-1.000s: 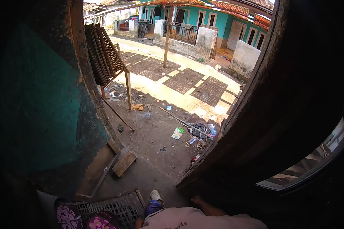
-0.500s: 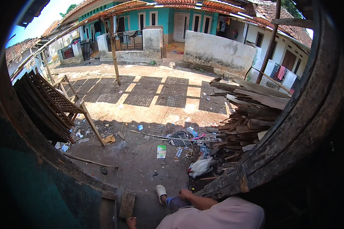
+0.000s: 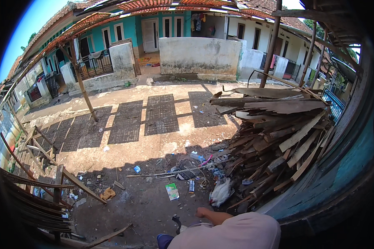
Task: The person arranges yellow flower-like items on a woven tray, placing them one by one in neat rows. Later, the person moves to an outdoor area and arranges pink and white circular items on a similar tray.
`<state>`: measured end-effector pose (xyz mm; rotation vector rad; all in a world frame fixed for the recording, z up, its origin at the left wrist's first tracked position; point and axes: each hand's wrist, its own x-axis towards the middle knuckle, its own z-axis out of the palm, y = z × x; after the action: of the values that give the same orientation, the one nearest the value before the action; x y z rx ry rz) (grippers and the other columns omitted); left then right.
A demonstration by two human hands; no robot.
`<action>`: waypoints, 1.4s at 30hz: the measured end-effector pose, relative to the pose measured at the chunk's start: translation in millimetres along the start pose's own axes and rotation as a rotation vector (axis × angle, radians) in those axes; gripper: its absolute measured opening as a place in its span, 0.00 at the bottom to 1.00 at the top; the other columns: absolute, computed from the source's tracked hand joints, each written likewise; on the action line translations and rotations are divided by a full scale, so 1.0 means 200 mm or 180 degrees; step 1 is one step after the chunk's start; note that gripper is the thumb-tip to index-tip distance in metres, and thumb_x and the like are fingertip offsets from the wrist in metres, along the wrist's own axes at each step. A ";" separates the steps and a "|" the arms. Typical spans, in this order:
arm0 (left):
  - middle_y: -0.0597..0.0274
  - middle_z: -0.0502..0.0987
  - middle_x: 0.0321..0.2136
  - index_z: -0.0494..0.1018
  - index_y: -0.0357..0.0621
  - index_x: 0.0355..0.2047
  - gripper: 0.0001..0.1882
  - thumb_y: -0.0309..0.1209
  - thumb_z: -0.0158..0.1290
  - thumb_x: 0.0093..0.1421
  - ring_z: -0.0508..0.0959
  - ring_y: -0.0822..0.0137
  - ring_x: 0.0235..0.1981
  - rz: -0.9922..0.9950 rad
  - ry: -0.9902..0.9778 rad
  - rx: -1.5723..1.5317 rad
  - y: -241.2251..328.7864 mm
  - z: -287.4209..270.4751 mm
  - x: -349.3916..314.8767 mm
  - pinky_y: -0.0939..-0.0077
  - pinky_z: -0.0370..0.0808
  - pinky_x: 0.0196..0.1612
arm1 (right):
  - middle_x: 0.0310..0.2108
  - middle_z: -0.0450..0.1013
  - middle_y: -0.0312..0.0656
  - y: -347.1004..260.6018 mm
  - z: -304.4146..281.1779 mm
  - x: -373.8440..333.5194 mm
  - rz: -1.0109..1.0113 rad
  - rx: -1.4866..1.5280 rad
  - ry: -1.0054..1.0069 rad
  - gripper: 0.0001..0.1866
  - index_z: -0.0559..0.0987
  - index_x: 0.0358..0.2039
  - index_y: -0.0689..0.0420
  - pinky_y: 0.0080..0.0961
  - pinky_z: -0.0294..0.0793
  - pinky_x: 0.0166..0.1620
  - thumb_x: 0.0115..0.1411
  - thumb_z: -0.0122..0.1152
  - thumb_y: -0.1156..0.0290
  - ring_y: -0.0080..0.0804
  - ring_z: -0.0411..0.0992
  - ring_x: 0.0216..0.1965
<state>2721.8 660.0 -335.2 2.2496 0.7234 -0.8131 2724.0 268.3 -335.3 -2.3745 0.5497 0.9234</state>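
Note:
My right hand (image 3: 201,212) is low in the middle of the view, its fingers curled in; nothing shows in it, and its inner side is hidden. The bare forearm runs back to a pale pink sleeve (image 3: 241,232). Just beyond the hand, apart from it, a white chicken (image 3: 221,191) with a red head stands beside the wood pile (image 3: 278,141). Below the hand are part of a light clog (image 3: 183,228), a dark curved shape (image 3: 176,222) and a blue trouser knee (image 3: 164,240). My left hand is out of view.
Ahead on the dirt ground lie a green-and-white packet (image 3: 172,191), a long thin stick (image 3: 183,171) and scattered litter. Slatted racks (image 3: 33,203) and a wooden frame (image 3: 70,176) stand left. Beyond are a post (image 3: 81,83), shadowed panels and a whitewashed wall (image 3: 199,58).
The view has swung right and passed forward of the doorway frame, showing more of the wood pile. My left hand has left view. The chicken now appears nearer my right hand, its head lower.

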 end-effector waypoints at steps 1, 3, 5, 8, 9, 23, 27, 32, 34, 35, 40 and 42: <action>0.46 0.83 0.38 0.83 0.39 0.39 0.19 0.41 0.62 0.54 0.82 0.51 0.41 -0.0012 0.0005 0.0010 0.02 -0.04 0.06 0.61 0.77 0.47 | 0.49 0.78 0.54 -0.12 -0.07 0.04 -0.0043 -0.0013 -0.0082 0.23 0.83 0.48 0.54 0.45 0.74 0.56 0.58 0.57 0.54 0.54 0.76 0.52; 0.46 0.83 0.39 0.83 0.40 0.39 0.19 0.42 0.62 0.54 0.82 0.50 0.43 -0.0083 0.0028 -0.0068 -0.02 -0.16 0.18 0.60 0.77 0.48 | 0.48 0.79 0.54 -0.31 -0.15 0.15 -0.0243 0.0297 0.0024 0.23 0.83 0.48 0.53 0.44 0.74 0.55 0.59 0.58 0.53 0.53 0.76 0.52; 0.45 0.83 0.41 0.83 0.41 0.40 0.19 0.42 0.62 0.54 0.82 0.49 0.44 -0.0053 -0.0016 -0.0121 -0.04 -0.26 0.35 0.60 0.77 0.50 | 0.48 0.79 0.53 -0.47 -0.19 0.24 -0.0388 0.0655 0.0114 0.23 0.83 0.48 0.53 0.43 0.75 0.54 0.59 0.59 0.52 0.52 0.77 0.51; 0.50 0.84 0.33 0.81 0.38 0.45 0.23 0.43 0.61 0.56 0.84 0.57 0.34 0.0281 -0.0157 0.0108 0.08 -0.33 0.56 0.63 0.78 0.40 | 0.45 0.80 0.51 -0.54 -0.24 0.34 -0.0359 0.0945 0.0234 0.24 0.84 0.48 0.53 0.40 0.76 0.52 0.59 0.60 0.50 0.49 0.78 0.48; 0.47 0.84 0.38 0.82 0.38 0.44 0.23 0.44 0.61 0.55 0.84 0.52 0.41 0.0434 -0.0228 0.0256 0.26 -0.40 0.55 0.59 0.78 0.46 | 0.42 0.82 0.49 -0.50 -0.26 0.40 -0.0214 0.0866 0.0351 0.24 0.84 0.49 0.52 0.39 0.76 0.51 0.59 0.61 0.49 0.47 0.79 0.47; 0.52 0.78 0.53 0.79 0.50 0.52 0.24 0.47 0.58 0.59 0.77 0.49 0.55 0.0134 -0.0234 0.0413 1.33 -1.18 1.62 0.54 0.73 0.58 | 0.30 0.81 0.53 -1.14 -0.84 1.01 0.0259 0.0859 0.0478 0.21 0.85 0.35 0.61 0.41 0.78 0.38 0.55 0.64 0.55 0.49 0.81 0.33; 0.52 0.79 0.52 0.79 0.50 0.50 0.23 0.46 0.60 0.58 0.78 0.49 0.55 0.0064 -0.0356 0.0066 1.63 -1.31 1.83 0.53 0.73 0.57 | 0.32 0.81 0.58 -1.26 -0.83 1.57 -0.0357 0.0459 0.0360 0.23 0.86 0.37 0.60 0.40 0.78 0.42 0.52 0.65 0.52 0.52 0.81 0.38; 0.51 0.80 0.51 0.80 0.50 0.50 0.24 0.45 0.63 0.55 0.78 0.50 0.54 0.0383 -0.0412 0.0306 1.83 -1.35 2.27 0.56 0.74 0.56 | 0.36 0.81 0.57 -1.58 -1.04 2.25 -0.1073 0.0172 0.0271 0.26 0.86 0.40 0.57 0.41 0.78 0.46 0.50 0.67 0.49 0.49 0.81 0.42; 0.51 0.80 0.51 0.79 0.49 0.50 0.24 0.45 0.63 0.54 0.78 0.50 0.54 0.0353 -0.0334 0.0355 1.93 -1.44 2.40 0.57 0.74 0.57 | 0.39 0.81 0.57 -1.75 -1.16 2.53 -0.0748 0.0109 -0.0057 0.26 0.85 0.42 0.59 0.39 0.79 0.44 0.50 0.67 0.51 0.49 0.81 0.43; 0.51 0.79 0.51 0.79 0.49 0.50 0.25 0.45 0.63 0.55 0.78 0.50 0.55 0.0306 -0.0306 0.0332 1.98 -1.49 2.45 0.57 0.74 0.57 | 0.40 0.81 0.57 -1.79 -1.22 2.64 -0.0557 0.0039 -0.0244 0.26 0.85 0.42 0.60 0.38 0.79 0.44 0.50 0.67 0.52 0.48 0.81 0.43; 0.51 0.78 0.53 0.79 0.47 0.51 0.24 0.43 0.60 0.55 0.77 0.51 0.55 0.0039 0.0234 -0.0205 2.26 -1.89 2.71 0.56 0.74 0.58 | 0.28 0.79 0.42 -2.36 -1.54 3.17 -0.1166 -0.0301 0.0152 0.10 0.84 0.32 0.61 0.28 0.74 0.25 0.59 0.65 0.66 0.30 0.77 0.23; 0.51 0.78 0.54 0.79 0.48 0.51 0.24 0.42 0.59 0.56 0.77 0.51 0.56 -0.0091 0.0375 -0.0150 2.30 -1.98 2.91 0.57 0.74 0.59 | 0.28 0.78 0.41 -2.72 -1.68 3.26 -0.0836 0.0863 -0.0068 0.10 0.83 0.36 0.62 0.26 0.73 0.22 0.60 0.64 0.68 0.29 0.76 0.23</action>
<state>3550.9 801.2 -330.9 2.2642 0.8223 -0.6742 3627.8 373.3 -409.9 -2.1264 0.3208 0.7076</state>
